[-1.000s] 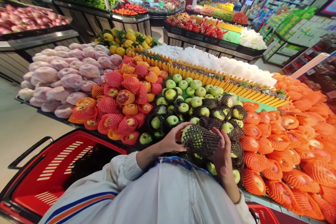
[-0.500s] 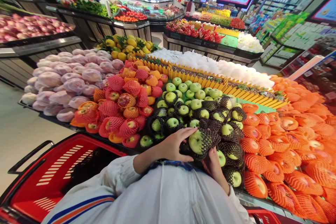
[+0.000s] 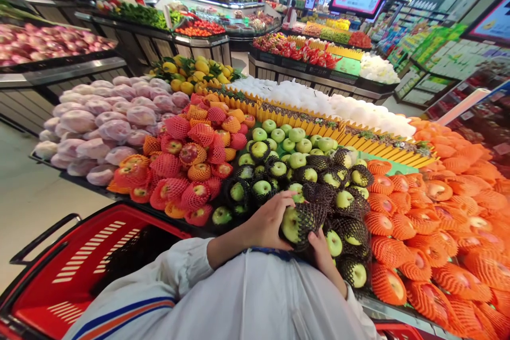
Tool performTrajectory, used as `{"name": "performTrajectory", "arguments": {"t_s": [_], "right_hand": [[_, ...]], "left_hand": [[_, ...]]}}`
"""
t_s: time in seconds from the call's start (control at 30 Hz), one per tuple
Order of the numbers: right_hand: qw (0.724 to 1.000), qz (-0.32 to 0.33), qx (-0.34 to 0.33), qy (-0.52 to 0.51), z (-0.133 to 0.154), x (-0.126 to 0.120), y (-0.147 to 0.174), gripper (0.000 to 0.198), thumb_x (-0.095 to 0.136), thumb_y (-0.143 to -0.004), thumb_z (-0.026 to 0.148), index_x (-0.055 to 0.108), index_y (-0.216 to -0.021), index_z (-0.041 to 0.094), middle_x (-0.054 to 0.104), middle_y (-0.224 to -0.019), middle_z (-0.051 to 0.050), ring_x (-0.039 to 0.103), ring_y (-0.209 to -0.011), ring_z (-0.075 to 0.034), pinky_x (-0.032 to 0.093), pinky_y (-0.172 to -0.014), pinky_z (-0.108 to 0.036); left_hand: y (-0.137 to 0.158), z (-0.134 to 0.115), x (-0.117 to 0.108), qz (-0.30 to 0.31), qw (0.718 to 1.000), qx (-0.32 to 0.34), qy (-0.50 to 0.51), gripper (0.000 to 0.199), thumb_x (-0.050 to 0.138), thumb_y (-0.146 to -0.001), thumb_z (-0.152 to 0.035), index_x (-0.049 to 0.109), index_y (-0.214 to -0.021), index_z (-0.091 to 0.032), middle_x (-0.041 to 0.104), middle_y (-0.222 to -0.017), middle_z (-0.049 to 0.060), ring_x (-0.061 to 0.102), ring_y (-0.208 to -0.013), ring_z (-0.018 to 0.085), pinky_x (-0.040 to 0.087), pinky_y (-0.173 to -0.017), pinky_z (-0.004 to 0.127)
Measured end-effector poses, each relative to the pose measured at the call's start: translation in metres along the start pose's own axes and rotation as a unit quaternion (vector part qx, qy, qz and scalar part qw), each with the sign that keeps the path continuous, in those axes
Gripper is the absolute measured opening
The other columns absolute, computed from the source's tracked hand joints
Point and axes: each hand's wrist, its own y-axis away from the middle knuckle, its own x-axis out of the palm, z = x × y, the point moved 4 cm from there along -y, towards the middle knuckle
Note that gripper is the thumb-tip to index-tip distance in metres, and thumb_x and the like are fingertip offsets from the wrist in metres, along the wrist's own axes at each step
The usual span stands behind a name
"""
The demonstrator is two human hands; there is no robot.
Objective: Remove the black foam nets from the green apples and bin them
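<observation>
1. Since a second ago the right hand has come down and inward, from the far end of a black net to its near side; the green apple now shows bare at the net's mouth.
2. Left hand: fingers curled around the apple, grasping it; right fingertips touch the net, the others hidden, so I cannot tell their grip.
3. Apple and hands are over the bench's near edge; more green apples lie beyond; red apples to the left.
</observation>
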Motion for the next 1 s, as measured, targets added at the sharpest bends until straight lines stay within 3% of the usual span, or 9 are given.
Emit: {"name": "performTrajectory", "arguments": {"t_s": [0.13,0.2,0.3,0.5,0.6,0.7,0.83,0.93,1.0], "right_hand": [[0.996,-0.034,-0.013,0.084,0.007,0.000,-0.001,0.089,0.086,-0.059,0.063,0.055,-0.134,0.026,0.066,-0.122,-0.010,0.060,-0.116,-0.033,0.045,-0.108,-0.051],[0.995,-0.025,-0.021,0.098,0.008,0.001,-0.002,0.095,0.087,-0.057,0.064,0.054,-0.136,0.024,0.063,-0.126,-0.011,0.057,-0.120,-0.034,0.041,-0.111,-0.051],[0.996,-0.004,-0.033,0.081,0.008,0.001,-0.002,0.099,0.080,-0.064,0.072,0.046,-0.144,0.024,0.053,-0.141,-0.013,0.044,-0.137,-0.033,0.032,-0.118,-0.049],[0.992,0.102,-0.067,-0.012,0.021,0.007,-0.003,0.099,0.060,-0.088,0.071,-0.003,-0.157,0.038,0.035,-0.156,-0.014,0.049,-0.135,-0.030,0.049,-0.099,-0.049],[0.993,0.078,-0.082,-0.037,0.020,-0.008,-0.009,0.097,0.062,-0.086,0.072,0.004,-0.156,0.039,0.039,-0.154,-0.016,0.055,-0.130,-0.032,0.051,-0.095,-0.048],[0.993,0.043,-0.081,-0.069,0.009,-0.030,-0.016,0.100,0.069,-0.080,0.072,0.011,-0.154,0.039,0.045,-0.148,-0.017,0.063,-0.119,-0.036,0.056,-0.085,-0.049],[0.990,0.027,-0.108,-0.090,0.006,-0.046,-0.019,0.089,0.070,-0.082,0.067,0.020,-0.151,0.039,0.048,-0.145,-0.017,0.066,-0.113,-0.035,0.057,-0.081,-0.048],[0.984,-0.020,-0.157,-0.075,0.019,-0.045,-0.011,0.078,0.063,-0.087,0.068,0.027,-0.150,0.039,0.049,-0.142,-0.015,0.067,-0.108,-0.031,0.056,-0.077,-0.043],[0.978,-0.054,-0.198,-0.045,0.030,-0.043,-0.003,0.072,0.057,-0.092,0.065,0.029,-0.152,0.037,0.048,-0.142,-0.015,0.065,-0.109,-0.029,0.054,-0.078,-0.040]], "left_hand": [[0.001,0.007,0.013,0.080,0.997,-0.007,0.017,0.114,0.085,-0.061,-0.032,0.021,-0.154,-0.022,0.031,-0.158,0.020,0.038,-0.144,0.034,0.040,-0.116,0.047],[0.000,0.008,0.016,0.127,0.992,-0.011,-0.007,0.110,0.086,-0.059,-0.032,0.029,-0.154,-0.027,0.036,-0.156,0.015,0.043,-0.140,0.035,0.041,-0.114,0.047],[-0.008,0.012,0.010,0.139,0.990,-0.011,-0.023,0.103,0.088,-0.054,-0.042,0.045,-0.146,-0.025,0.048,-0.144,0.014,0.053,-0.128,0.035,0.045,-0.109,0.046],[-0.057,0.038,-0.044,0.051,0.989,-0.049,-0.128,0.098,0.086,-0.056,-0.039,0.046,-0.144,-0.023,0.050,-0.142,0.013,0.053,-0.127,0.033,0.046,-0.107,0.044],[-0.094,0.062,-0.077,-0.034,0.979,-0.084,-0.180,0.089,0.081,-0.065,-0.042,0.043,-0.143,-0.021,0.052,-0.141,0.012,0.054,-0.127,0.030,0.044,-0.108,0.042],[-0.132,0.098,-0.095,-0.068,0.955,-0.169,-0.235,0.094,0.081,-0.067,-0.049,0.036,-0.143,-0.018,0.053,-0.142,0.014,0.054,-0.128,0.031,0.045,-0.107,0.040],[-0.171,0.150,-0.093,0.032,0.904,-0.288,-0.314,0.102,0.079,-0.067,-0.058,0.030,-0.147,-0.016,0.052,-0.145,0.018,0.056,-0.128,0.035,0.045,-0.104,0.040],[-0.189,0.177,-0.079,0.139,0.881,-0.306,-0.332,0.102,0.079,-0.068,-0.056,0.030,-0.149,-0.018,0.056,-0.142,0.019,0.058,-0.126,0.036,0.047,-0.102,0.040],[-0.197,0.191,-0.069,0.167,0.874,-0.311,-0.334,0.102,0.081,-0.066,-0.053,0.032,-0.148,-0.017,0.060,-0.136,0.020,0.061,-0.122,0.036,0.049,-0.099,0.041]]}}
